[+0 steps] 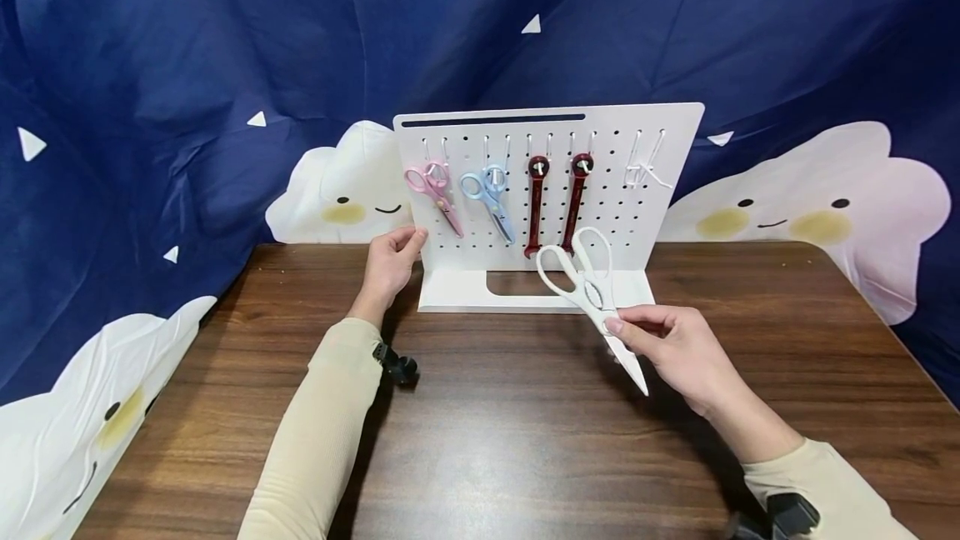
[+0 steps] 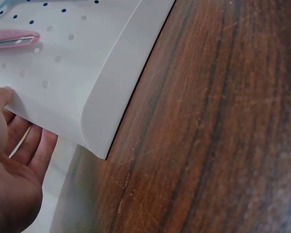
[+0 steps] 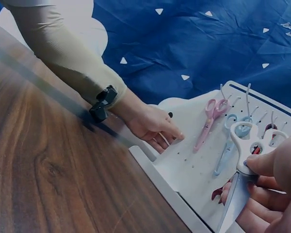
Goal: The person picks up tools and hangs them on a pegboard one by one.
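Note:
My right hand (image 1: pixel 686 352) pinches a pair of white scissors (image 1: pixel 592 294) near the pivot, thumb on top. Their handles point up toward the board and the blades slant down to the right. At the left edge of a white pegboard (image 1: pixel 480 252), my left hand (image 1: pixel 390 261) grips the panel. In the left wrist view its thumb lies on the front face and its fingers go behind. Pink scissors (image 1: pixel 435 190) and light blue scissors (image 1: pixel 491 194) hang from the board's hooks. Beside them hang two dark red wrenches (image 1: pixel 535 207), the right one partly overlapped by the white scissors' handles.
At the board's right side, white hooks (image 1: pixel 645 165) carry no tool. The board stands on a brown wooden table (image 1: pixel 487 440), its base plate (image 1: pixel 450 294) toward me. A dark blue cloth (image 1: pixel 480 32) with cloud faces hangs behind.

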Demonstrator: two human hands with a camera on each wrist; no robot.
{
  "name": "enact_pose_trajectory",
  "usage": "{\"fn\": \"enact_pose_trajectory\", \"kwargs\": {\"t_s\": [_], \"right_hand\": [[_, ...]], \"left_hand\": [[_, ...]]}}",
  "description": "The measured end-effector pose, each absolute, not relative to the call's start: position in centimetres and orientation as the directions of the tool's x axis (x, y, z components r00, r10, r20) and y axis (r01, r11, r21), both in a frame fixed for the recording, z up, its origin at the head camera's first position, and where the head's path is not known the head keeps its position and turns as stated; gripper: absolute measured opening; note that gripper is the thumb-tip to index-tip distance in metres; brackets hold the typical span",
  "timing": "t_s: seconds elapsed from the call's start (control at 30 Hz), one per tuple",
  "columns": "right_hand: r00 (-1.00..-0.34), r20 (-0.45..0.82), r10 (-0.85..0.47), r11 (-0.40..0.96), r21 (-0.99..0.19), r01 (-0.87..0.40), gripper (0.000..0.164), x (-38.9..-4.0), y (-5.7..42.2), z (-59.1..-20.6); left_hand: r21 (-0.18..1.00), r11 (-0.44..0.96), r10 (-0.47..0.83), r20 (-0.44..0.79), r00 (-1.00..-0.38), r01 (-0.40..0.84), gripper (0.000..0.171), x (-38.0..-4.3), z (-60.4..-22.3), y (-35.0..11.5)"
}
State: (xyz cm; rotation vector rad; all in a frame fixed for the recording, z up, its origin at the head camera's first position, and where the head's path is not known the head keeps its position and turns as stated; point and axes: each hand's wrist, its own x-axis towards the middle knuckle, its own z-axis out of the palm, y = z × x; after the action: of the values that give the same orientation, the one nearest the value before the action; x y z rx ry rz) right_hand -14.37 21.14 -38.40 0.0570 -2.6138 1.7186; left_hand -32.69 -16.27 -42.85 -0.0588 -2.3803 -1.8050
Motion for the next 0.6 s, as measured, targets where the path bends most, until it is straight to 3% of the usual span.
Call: {"fn": "enact_pose_trajectory", "kwargs": {"t_s": [0.17, 0.37, 0.6], "right_hand": [[-0.997, 0.068, -0.03, 0.273, -0.959, -0.074, 0.032, -14.2, 21.6, -38.0], [-0.996, 0.09, -0.02, 0.161, -0.983, -0.092, 0.008, -14.2, 22.2, -37.7], [-0.99, 0.137, 0.022, 0.124, -0.983, -0.133, 0.02, -14.2, 22.6, -37.3]], "left_hand": [[0.952, 0.28, -0.063, 0.15, -0.987, 0.127, 0.039, -32.6, -42.8, -16.3], [0.951, 0.282, -0.063, 0.15, -0.987, 0.127, 0.04, -32.6, -42.8, -16.3], [0.953, 0.276, -0.065, 0.149, -0.987, 0.126, 0.039, -32.5, -42.8, -16.3]]}}
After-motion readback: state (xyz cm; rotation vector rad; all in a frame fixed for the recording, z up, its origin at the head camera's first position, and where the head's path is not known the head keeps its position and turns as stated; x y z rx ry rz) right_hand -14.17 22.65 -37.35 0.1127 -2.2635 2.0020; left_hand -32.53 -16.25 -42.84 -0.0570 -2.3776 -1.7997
